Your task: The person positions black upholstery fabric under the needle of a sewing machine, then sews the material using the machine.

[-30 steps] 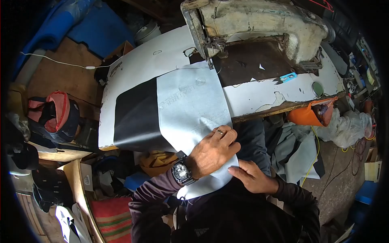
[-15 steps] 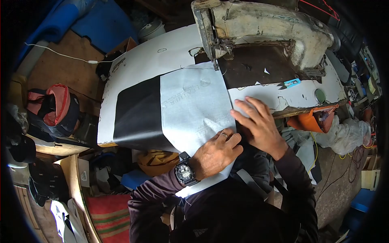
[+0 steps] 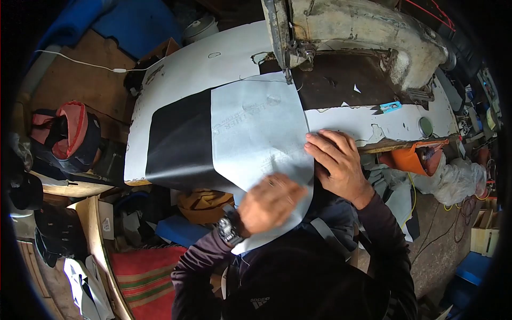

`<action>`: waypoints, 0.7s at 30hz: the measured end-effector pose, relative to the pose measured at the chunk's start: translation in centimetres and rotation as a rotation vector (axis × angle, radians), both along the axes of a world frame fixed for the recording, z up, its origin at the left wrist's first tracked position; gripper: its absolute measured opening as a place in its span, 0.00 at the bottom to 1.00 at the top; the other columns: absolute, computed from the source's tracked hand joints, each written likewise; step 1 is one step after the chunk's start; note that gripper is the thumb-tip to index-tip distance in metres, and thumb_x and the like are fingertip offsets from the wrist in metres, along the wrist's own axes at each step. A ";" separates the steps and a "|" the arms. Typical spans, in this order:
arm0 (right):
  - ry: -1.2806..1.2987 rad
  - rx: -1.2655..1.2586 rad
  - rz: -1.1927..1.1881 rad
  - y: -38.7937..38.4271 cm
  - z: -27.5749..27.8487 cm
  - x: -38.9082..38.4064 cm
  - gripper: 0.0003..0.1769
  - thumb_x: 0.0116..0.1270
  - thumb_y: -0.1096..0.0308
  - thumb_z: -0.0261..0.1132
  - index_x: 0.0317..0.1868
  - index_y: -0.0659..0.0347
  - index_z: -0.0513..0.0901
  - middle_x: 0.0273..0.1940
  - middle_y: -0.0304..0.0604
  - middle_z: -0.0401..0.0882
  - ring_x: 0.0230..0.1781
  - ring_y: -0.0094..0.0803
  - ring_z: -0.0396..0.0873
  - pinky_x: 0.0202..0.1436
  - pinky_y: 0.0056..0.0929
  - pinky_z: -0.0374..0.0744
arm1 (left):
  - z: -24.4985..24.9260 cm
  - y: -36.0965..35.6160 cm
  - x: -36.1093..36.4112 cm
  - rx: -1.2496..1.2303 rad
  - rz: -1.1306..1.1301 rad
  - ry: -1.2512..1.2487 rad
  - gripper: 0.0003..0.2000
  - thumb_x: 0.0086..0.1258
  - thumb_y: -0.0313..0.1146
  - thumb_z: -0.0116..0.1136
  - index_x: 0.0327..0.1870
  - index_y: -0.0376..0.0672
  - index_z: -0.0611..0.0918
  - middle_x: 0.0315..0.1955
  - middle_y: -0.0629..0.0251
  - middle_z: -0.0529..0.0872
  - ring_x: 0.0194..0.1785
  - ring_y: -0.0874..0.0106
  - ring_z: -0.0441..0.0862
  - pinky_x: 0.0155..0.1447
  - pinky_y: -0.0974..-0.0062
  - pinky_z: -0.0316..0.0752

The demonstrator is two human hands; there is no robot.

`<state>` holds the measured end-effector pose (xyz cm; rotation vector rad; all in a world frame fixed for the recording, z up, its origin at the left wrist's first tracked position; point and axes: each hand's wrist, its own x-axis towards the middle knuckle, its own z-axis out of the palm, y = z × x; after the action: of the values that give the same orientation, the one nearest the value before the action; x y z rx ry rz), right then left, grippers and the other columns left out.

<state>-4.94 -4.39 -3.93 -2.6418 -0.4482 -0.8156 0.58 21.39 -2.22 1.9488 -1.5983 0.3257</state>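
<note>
A white sheet [image 3: 256, 122] with faint grey lettering, looking like the backing of synthetic leather, lies over a black sheet [image 3: 178, 138] and hangs down over the table's front edge. Its far right corner reaches the needle area of a worn sewing machine [image 3: 352, 29]. My left hand [image 3: 272, 202], wearing a black wristwatch [image 3: 230, 226], is over the lower part of the white sheet; motion smears its fingers. At the sheet's right edge rests my right hand [image 3: 338, 165], fingers stretched out and fingertips touching the edge.
Blue thread snips [image 3: 390, 107] and a small round tin [image 3: 425, 127] lie on the white tabletop [image 3: 229, 45] at the right. An orange pouch [image 3: 406, 161] hangs at the table's front edge. An open bag [image 3: 69, 133] stands at the left.
My right hand has come down onto the white sheet's right edge. My left hand has moved slightly left and down, and the sheet's crease has flattened. The camera view has shifted a little.
</note>
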 end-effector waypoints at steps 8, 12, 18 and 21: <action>0.017 0.110 0.062 0.1 1.8 0.3 0.16 0.68 0.70 0.74 0.56 0.61 0.91 0.65 0.39 0.87 0.66 0.43 0.80 0.69 0.46 0.76 | 0.7 -0.3 4.7 -0.025 0.302 0.022 0.21 0.61 0.29 0.82 0.57 0.44 0.94 0.57 0.64 0.90 0.54 0.61 0.84 0.59 0.63 0.79; -0.041 0.205 0.106 0.2 1.7 0.1 0.08 0.66 0.77 0.75 0.46 0.62 0.90 0.52 0.39 0.88 0.53 0.42 0.82 0.59 0.42 0.79 | 0.3 -0.4 4.6 -0.048 0.304 0.015 0.19 0.62 0.31 0.82 0.55 0.45 0.94 0.55 0.66 0.89 0.54 0.63 0.82 0.59 0.64 0.77; 0.486 -0.144 -0.016 -6.1 -1.8 -10.7 0.09 0.69 0.69 0.76 0.37 0.63 0.84 0.42 0.42 0.82 0.47 0.46 0.81 0.57 0.45 0.80 | 0.2 -0.3 4.9 -0.062 0.284 0.009 0.19 0.61 0.30 0.82 0.55 0.45 0.94 0.56 0.66 0.90 0.53 0.63 0.82 0.60 0.64 0.78; 0.660 -0.168 -0.135 -7.5 -4.0 -13.0 0.09 0.70 0.67 0.75 0.45 0.62 0.86 0.49 0.43 0.84 0.52 0.47 0.81 0.61 0.46 0.80 | 0.1 -0.4 5.0 -0.061 0.290 0.016 0.19 0.61 0.30 0.82 0.55 0.45 0.94 0.55 0.65 0.90 0.53 0.62 0.82 0.60 0.63 0.78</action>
<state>-17.93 -11.85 -7.91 -2.9057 -0.1630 0.0949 5.54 20.99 -2.08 2.1298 -1.2796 0.4678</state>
